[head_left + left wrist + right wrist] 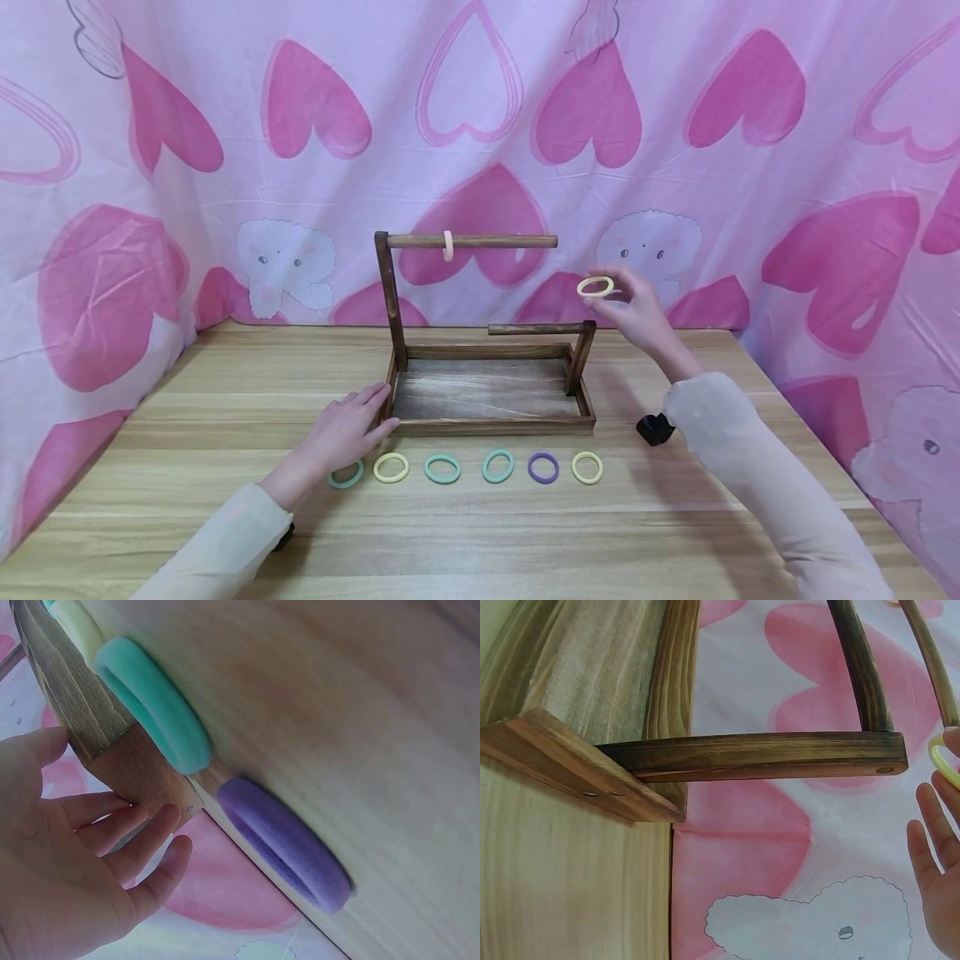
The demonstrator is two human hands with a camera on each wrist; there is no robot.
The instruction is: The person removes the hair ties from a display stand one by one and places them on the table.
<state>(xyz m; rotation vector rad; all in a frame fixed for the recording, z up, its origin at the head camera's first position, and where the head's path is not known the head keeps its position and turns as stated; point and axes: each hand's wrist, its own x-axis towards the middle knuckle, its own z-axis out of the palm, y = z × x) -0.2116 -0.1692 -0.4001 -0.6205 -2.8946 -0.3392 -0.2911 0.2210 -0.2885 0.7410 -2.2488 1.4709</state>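
Observation:
In the head view my right hand (636, 310) pinches a yellow hair tie (596, 295) between thumb and fingertips, right of the upper bar's free end. A brown wooden stand (495, 427) has a tray base and two bars. One pink hair tie (448, 247) hangs on the upper bar (510, 242). The lower bar (532, 329) carries nothing. My left hand (337, 429) rests at the tray's left end, fingers extended, thumb by the front corner. In the left wrist view, a purple hair tie (289, 844) lies near that hand; the hand hides it in the head view.
A row of hair ties lies before the tray: teal ones (442, 479), yellow ones (587, 478) and a purple one (543, 478). The wooden table (480, 542) ends at a pink heart-patterned cloth (465, 183) behind. A black wrist device (655, 429) shows below the right sleeve.

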